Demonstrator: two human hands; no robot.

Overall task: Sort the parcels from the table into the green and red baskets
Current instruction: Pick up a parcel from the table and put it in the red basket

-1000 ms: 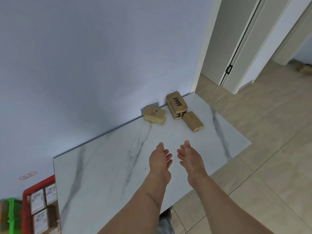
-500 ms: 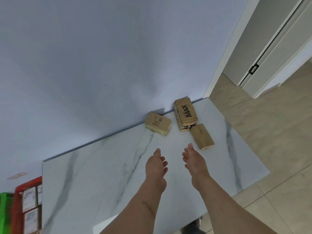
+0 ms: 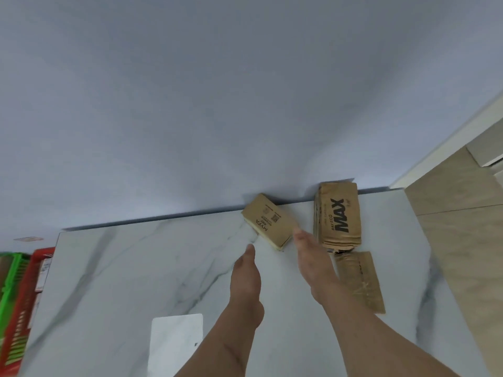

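Both hands over the marble table (image 3: 122, 281), reaching toward the MYFA parcel (image 3: 268, 221). Left hand (image 3: 245, 278) just short of it, near-left of the parcel, fingers straight and together, holding nothing. Right hand (image 3: 313, 257) at the parcel's right end, fingertips at its edge; contact unclear, fingers extended, not clamped on anything. Right of the MYFA parcel: MAX parcel (image 3: 339, 216) standing by the wall, flat brown parcel (image 3: 359, 281) nearer, beside the right wrist. Far left of the MYFA parcel, off the table edge: red basket (image 3: 19, 322) with labelled parcels inside, green basket (image 3: 9, 278) beyond it. Judgement: sorting partly done, three parcels left. Pale blue wall (image 3: 217, 104) behind the MYFA parcel, tiled floor (image 3: 462, 240) far right
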